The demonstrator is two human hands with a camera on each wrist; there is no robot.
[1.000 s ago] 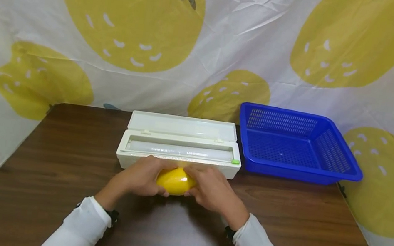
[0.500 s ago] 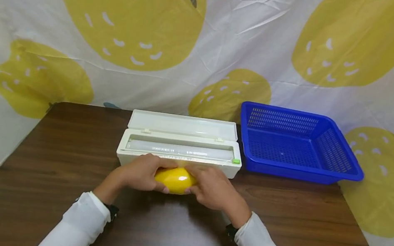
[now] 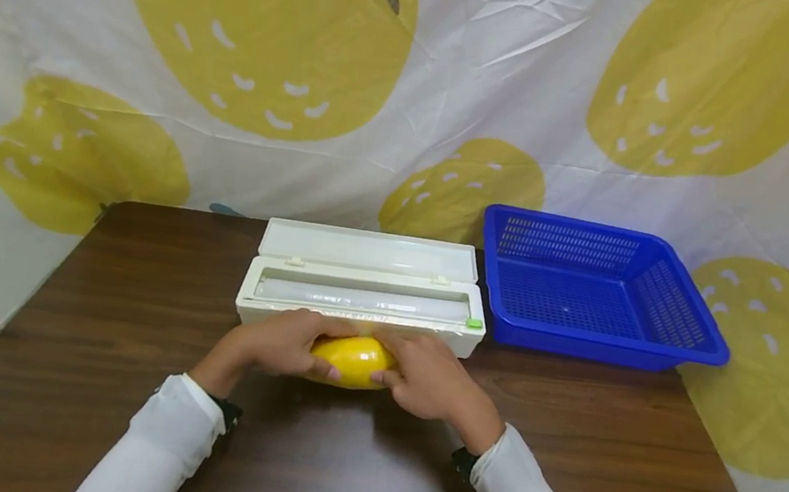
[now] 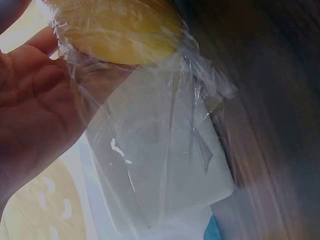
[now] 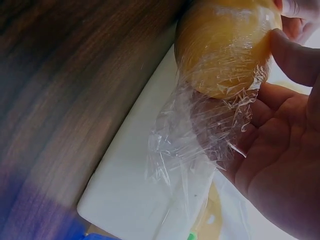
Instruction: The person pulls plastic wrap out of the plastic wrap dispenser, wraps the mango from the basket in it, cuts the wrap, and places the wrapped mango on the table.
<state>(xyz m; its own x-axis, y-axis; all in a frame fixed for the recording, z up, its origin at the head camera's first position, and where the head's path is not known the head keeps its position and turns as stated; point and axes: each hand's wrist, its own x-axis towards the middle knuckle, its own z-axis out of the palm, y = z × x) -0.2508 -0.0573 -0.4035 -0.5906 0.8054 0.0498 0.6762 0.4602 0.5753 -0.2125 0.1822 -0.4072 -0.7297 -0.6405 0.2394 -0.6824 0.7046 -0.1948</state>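
A smooth, oval yellow fruit is held between both hands just in front of the white cling film dispenser. My left hand grips its left end, thumb on the near side. On the right end my right hand grips likewise. Clear cling film covers the fruit, with loose wrinkled film trailing from it in the wrist views. The dispenser's lid stands raised, and the film roll lies inside. Whether the fruit touches the table is hidden.
A blue perforated basket stands right of the dispenser at the back of the dark wooden table. A green slider sits at the dispenser's front right corner. A fruit-patterned cloth hangs behind.
The fruit has turned slightly between the hands, its visible part looking wider, and the thumbs have shifted on it. The dispenser and basket stay put; the head view drifts slightly.
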